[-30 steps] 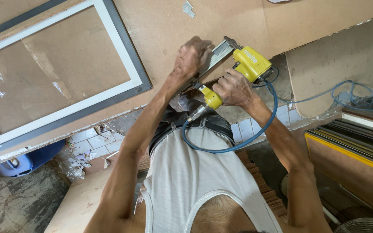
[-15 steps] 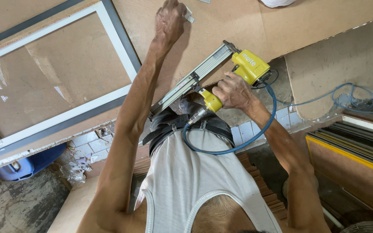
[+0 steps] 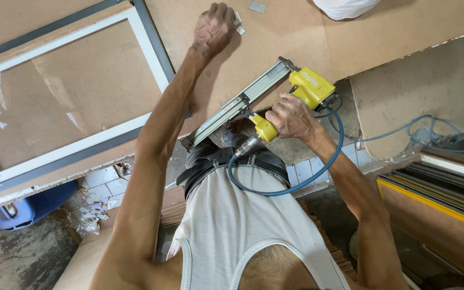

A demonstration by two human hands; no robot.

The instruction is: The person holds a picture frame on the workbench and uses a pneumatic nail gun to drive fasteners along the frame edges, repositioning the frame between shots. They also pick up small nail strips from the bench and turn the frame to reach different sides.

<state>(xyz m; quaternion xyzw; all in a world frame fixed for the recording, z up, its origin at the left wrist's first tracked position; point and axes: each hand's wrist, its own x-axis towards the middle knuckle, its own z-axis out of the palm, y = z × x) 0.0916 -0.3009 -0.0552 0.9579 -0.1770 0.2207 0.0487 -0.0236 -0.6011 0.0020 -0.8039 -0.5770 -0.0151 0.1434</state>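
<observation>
My right hand point(image 3: 291, 117) grips the handle of a yellow pneumatic nail gun point(image 3: 310, 86), whose long silver magazine point(image 3: 237, 104) points down-left over the brown board tabletop point(image 3: 296, 32). A blue air hose point(image 3: 296, 185) loops from the gun's handle past my waist. My left hand point(image 3: 213, 27) is stretched out across the board with its fingers curled over small pale strips point(image 3: 239, 24); whether it grips them I cannot tell. A grey and white picture frame point(image 3: 135, 40) with a brown backing lies to the left of that arm.
A small metal piece point(image 3: 257, 6) lies on the board beyond my left hand, and a white bag point(image 3: 345, 6) sits at the far edge. Stacked framed panels point(image 3: 436, 188) stand at the right. A blue container point(image 3: 28, 207) rests on the tiled floor below the table edge.
My left hand left the nail gun and reached far across the board to the small pale strips. The right hand kept the gun nearly still.
</observation>
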